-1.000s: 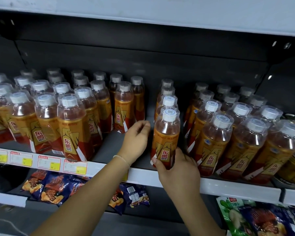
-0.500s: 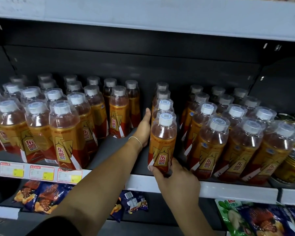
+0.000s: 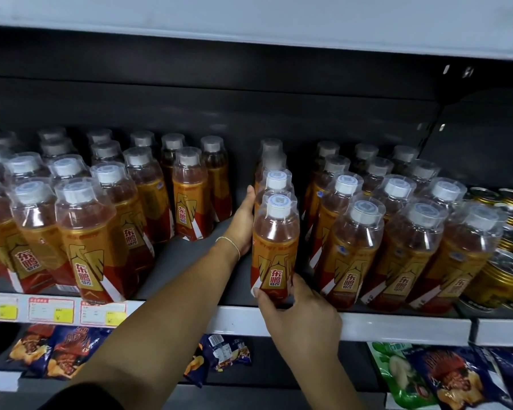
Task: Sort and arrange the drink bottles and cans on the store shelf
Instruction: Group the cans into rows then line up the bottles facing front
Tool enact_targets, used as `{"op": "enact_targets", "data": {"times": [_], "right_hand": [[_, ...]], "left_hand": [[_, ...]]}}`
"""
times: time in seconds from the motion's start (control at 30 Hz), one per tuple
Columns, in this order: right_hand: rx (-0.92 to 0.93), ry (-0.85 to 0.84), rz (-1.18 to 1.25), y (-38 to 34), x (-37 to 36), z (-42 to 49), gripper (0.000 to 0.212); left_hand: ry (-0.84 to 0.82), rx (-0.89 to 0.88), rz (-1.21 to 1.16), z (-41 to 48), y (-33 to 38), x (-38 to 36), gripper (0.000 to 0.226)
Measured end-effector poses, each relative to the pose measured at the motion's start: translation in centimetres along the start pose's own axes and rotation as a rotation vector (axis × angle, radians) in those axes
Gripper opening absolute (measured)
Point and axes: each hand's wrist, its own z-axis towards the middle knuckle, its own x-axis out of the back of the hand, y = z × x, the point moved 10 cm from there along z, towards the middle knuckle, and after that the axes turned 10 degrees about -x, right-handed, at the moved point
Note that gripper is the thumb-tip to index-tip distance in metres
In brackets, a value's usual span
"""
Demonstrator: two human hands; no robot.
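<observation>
Orange-labelled drink bottles with white caps fill the dark shelf (image 3: 190, 261) in rows. One single-file row runs back from the front middle bottle (image 3: 274, 247). My right hand (image 3: 299, 318) grips the base of that front bottle, thumb on the left side and fingers on the right. My left hand (image 3: 243, 223) reaches into the gap left of this row, its straight fingers lying flat against the side of the bottles behind the front one. A block of bottles (image 3: 80, 220) stands to the left and another block (image 3: 397, 232) to the right.
Gold cans (image 3: 510, 255) stand at the shelf's right end. Price tags (image 3: 54, 310) line the white front rail (image 3: 397, 325). Snack bags (image 3: 444, 377) lie on the shelf below. A white shelf (image 3: 249, 19) hangs overhead. Bare shelf floor shows between the left block and the middle row.
My left hand has moved from the open gap rightward and deeper, against the side of the middle row. My right hand keeps its grip on the front bottle's base.
</observation>
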Motion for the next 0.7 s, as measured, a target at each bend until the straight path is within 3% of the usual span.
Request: {"op": "enact_targets", "data": {"times": [0.13, 0.3, 0.47, 0.57, 0.7], "right_hand": [[-0.005, 0.032, -0.011, 0.5, 0.5, 0.0, 0.060], [-0.005, 0.047, -0.006, 1.2, 0.7, 0.1, 0.062], [-0.008, 0.055, -0.030, 1.7, 1.0, 0.3, 0.062], [-0.017, 0.028, -0.024, 2.0, 1.0, 0.4, 0.063], [-0.004, 0.019, -0.007, 1.9, 1.2, 0.4, 0.064]], "left_hand": [[0.000, 0.041, -0.059, 0.0, -0.6, -0.7, 0.053], [-0.006, 0.049, -0.033, -0.5, -0.7, -2.0, 0.057], [0.049, 0.025, 0.195, -1.1, -0.8, -1.6, 0.063], [-0.027, 0.056, 0.054, -0.9, -1.1, -3.1, 0.056], [-0.025, 0.054, 0.040, -0.1, -1.7, -2.5, 0.057]]}}
